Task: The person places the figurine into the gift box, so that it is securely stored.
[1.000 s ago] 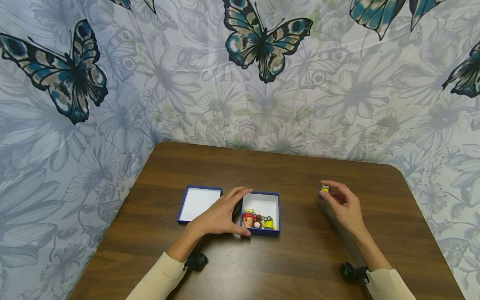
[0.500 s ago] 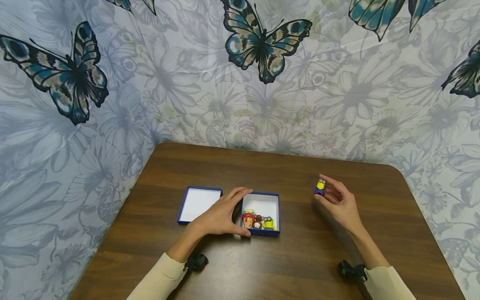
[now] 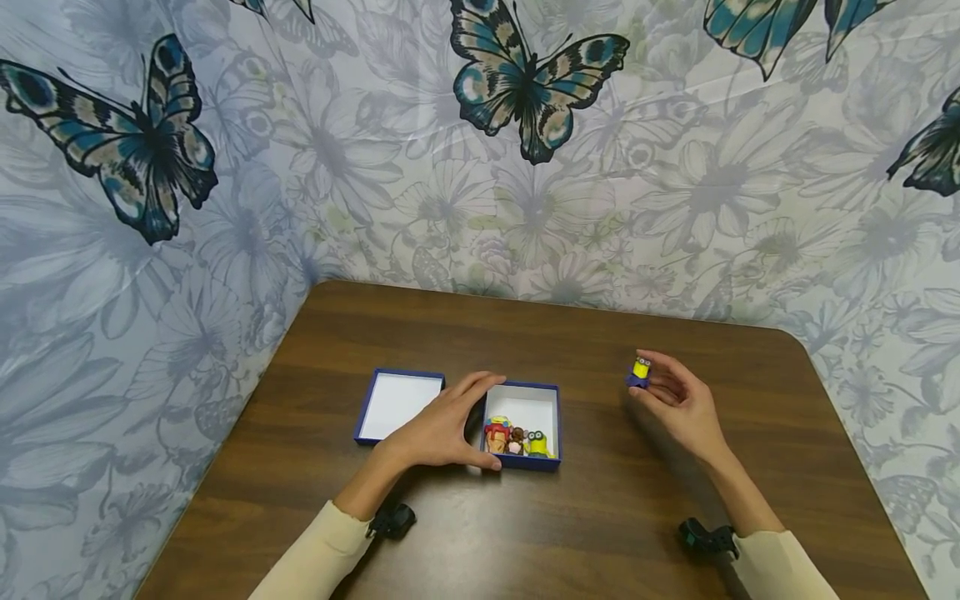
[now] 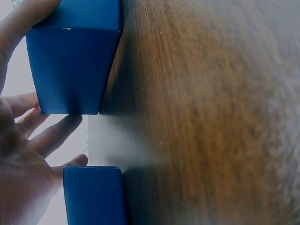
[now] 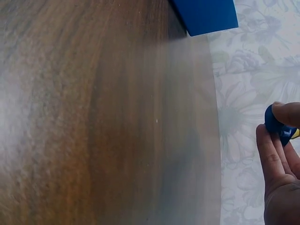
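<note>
One brown table (image 3: 585,533) fills the foreground. The left hand (image 3: 438,429) grips an open blue box's (image 3: 527,406) nine o'clock side, thumb and fingers spread apart. The right hand (image 3: 686,408) is at three o'clock from it. A second blue box (image 3: 397,404) lies at nine o'clock, partly hidden by the left hand. Three toys (image 3: 516,442) sit inside the first box by its six o'clock wall. One yellow-and-blue toy (image 3: 640,372) is upright above the table at two o'clock from the first box, clamped between the right thumb and fingers.
</note>
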`<state>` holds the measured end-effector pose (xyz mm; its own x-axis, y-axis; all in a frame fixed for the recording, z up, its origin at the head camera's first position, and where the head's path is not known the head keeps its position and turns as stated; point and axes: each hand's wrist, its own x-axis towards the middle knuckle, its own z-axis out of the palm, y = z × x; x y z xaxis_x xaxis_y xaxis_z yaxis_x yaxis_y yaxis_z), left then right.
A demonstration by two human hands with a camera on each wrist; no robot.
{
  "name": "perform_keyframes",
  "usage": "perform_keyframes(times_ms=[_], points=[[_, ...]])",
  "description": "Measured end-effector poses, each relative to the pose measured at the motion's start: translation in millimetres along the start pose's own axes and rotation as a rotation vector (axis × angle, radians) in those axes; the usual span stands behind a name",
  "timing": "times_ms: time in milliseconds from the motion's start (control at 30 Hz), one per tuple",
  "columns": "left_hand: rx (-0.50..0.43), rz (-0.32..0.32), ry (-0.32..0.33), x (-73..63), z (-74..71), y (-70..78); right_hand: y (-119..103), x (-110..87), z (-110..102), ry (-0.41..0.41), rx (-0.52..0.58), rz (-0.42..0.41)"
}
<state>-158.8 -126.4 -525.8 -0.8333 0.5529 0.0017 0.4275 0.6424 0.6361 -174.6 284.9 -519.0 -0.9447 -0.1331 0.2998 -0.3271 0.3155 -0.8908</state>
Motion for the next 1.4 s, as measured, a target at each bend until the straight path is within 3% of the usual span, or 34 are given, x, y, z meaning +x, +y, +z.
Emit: perform_keyframes(times_ms=[233,467,900,1400], points=[[0.008,-0.006,-0.004,1.3,0.1,0.2,-3,-0.6,1,-0.016,0.019,0.007],[-0.001,-0.009,-0.006,0.9,-0.4,0.0,-8,0.7,4,-0.021,-0.039,-0.004],[-0.009,-0.007,-0.009,-1.0,-1.5,-2.0,-20,6.0,21,-0.099,-0.057,0.039],[-0.005,-0.002,-0.019,-0.8,-2.2,1.2,-37,-0.1,43,-0.143,-0.175,0.023]])
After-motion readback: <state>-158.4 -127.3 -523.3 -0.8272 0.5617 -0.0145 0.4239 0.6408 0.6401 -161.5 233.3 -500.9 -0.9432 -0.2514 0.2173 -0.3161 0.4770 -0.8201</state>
